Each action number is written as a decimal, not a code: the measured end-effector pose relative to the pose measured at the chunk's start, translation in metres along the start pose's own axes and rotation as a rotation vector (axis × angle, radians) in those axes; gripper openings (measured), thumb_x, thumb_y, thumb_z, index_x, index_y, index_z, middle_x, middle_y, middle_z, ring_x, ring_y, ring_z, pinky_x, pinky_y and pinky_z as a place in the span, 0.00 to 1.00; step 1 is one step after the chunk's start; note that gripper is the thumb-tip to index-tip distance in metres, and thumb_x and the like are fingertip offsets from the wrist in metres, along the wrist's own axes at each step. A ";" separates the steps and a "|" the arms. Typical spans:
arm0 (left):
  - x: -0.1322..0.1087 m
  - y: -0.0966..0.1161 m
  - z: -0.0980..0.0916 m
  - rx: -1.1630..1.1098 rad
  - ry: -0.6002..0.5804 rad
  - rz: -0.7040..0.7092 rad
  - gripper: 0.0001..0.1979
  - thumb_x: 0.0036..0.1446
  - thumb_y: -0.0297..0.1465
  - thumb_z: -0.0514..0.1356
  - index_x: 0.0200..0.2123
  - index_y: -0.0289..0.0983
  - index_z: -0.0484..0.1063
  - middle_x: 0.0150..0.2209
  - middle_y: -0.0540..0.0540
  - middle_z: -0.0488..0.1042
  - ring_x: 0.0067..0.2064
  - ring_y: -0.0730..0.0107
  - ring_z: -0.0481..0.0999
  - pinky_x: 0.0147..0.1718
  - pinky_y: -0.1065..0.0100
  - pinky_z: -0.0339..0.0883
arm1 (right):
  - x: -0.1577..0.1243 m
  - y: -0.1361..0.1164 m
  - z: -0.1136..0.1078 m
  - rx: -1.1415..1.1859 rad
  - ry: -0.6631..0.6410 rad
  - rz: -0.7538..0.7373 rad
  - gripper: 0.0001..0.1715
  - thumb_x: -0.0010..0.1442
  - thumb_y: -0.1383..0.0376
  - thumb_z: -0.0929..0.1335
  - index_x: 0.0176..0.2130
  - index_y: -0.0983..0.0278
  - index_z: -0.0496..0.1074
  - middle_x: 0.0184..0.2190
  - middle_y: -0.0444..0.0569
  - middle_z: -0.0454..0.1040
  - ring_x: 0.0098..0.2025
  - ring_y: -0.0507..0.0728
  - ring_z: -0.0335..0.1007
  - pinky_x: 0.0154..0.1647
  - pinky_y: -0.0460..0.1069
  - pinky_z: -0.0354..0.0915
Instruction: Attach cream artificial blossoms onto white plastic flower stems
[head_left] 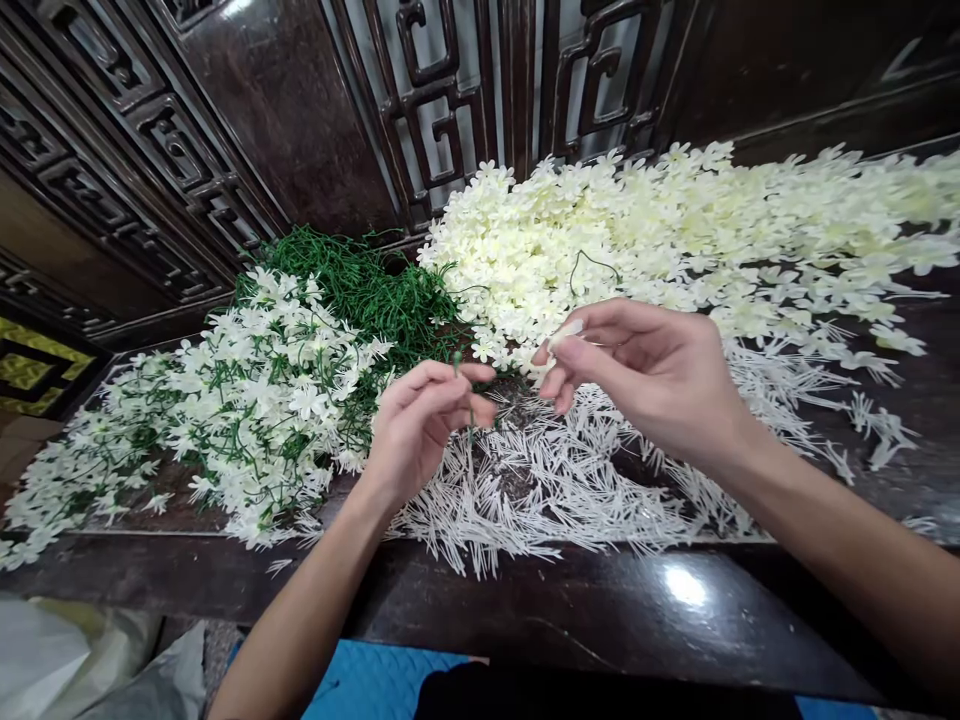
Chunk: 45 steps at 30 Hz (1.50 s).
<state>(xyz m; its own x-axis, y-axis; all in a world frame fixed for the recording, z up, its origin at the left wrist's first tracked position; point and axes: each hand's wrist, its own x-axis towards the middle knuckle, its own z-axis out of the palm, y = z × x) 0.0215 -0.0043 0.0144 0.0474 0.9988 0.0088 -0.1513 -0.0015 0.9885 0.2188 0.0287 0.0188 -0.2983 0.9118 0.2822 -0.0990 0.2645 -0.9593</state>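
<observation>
Between the thumb and fingers of my left hand (416, 425) is a thin green plastic stem (457, 362), its tip poking up above the fingers. My right hand (656, 375) pinches a small white flower piece (566, 330), partly covered by the fingertips. The two hands are a short way apart. Beneath them spreads a heap of white stamen pieces (525, 490). A pile of loose cream petal blossoms (570, 225) lies behind my right hand. Green stems (360, 290) are bunched behind my left hand.
At the left lie white flowers on green stems (262, 410). Everything rests on a dark polished wooden bench (585, 600) with a carved lattice back (442, 110). Pale bags (97, 660) sit low at the left, and blue fabric (390, 675) is below the front edge.
</observation>
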 end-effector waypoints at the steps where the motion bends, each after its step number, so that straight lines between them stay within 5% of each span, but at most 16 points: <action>1: -0.001 0.000 0.001 0.012 -0.050 -0.033 0.04 0.53 0.27 0.58 0.27 0.37 0.70 0.36 0.42 0.78 0.26 0.72 0.75 0.24 0.67 0.73 | -0.001 0.001 0.000 -0.018 -0.022 -0.009 0.01 0.58 0.66 0.70 0.34 0.59 0.74 0.24 0.45 0.76 0.23 0.53 0.75 0.22 0.50 0.74; 13: -0.005 -0.011 -0.001 0.204 -0.091 0.000 0.06 0.56 0.37 0.62 0.32 0.41 0.76 0.19 0.52 0.61 0.21 0.76 0.58 0.19 0.70 0.54 | -0.008 0.009 0.004 -0.159 -0.184 -0.028 0.06 0.60 0.66 0.67 0.36 0.58 0.76 0.27 0.45 0.78 0.28 0.54 0.76 0.30 0.51 0.76; 25: -0.006 -0.010 0.002 0.292 -0.120 0.021 0.07 0.57 0.36 0.62 0.31 0.39 0.76 0.19 0.52 0.61 0.19 0.78 0.56 0.16 0.71 0.47 | -0.011 0.012 0.006 -0.241 -0.257 -0.040 0.07 0.60 0.68 0.66 0.36 0.60 0.74 0.26 0.45 0.77 0.27 0.54 0.75 0.26 0.50 0.73; 32: -0.007 -0.018 0.004 0.431 -0.090 0.170 0.08 0.60 0.35 0.59 0.32 0.38 0.73 0.21 0.50 0.70 0.18 0.78 0.65 0.16 0.72 0.58 | -0.010 0.011 0.006 -0.310 -0.258 -0.077 0.06 0.60 0.69 0.66 0.34 0.62 0.73 0.26 0.45 0.77 0.27 0.53 0.75 0.26 0.48 0.72; 45: -0.008 -0.018 0.001 0.539 -0.141 0.253 0.04 0.60 0.29 0.59 0.34 0.36 0.74 0.21 0.50 0.74 0.20 0.77 0.73 0.19 0.75 0.64 | -0.010 0.016 0.005 -0.588 -0.292 -0.387 0.08 0.61 0.74 0.63 0.36 0.71 0.71 0.25 0.49 0.72 0.25 0.51 0.67 0.24 0.47 0.64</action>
<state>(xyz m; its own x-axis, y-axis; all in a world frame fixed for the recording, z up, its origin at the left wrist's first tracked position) 0.0249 -0.0118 -0.0038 0.2115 0.9482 0.2369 0.3439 -0.2991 0.8901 0.2151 0.0223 0.0003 -0.5927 0.6213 0.5125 0.2499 0.7468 -0.6163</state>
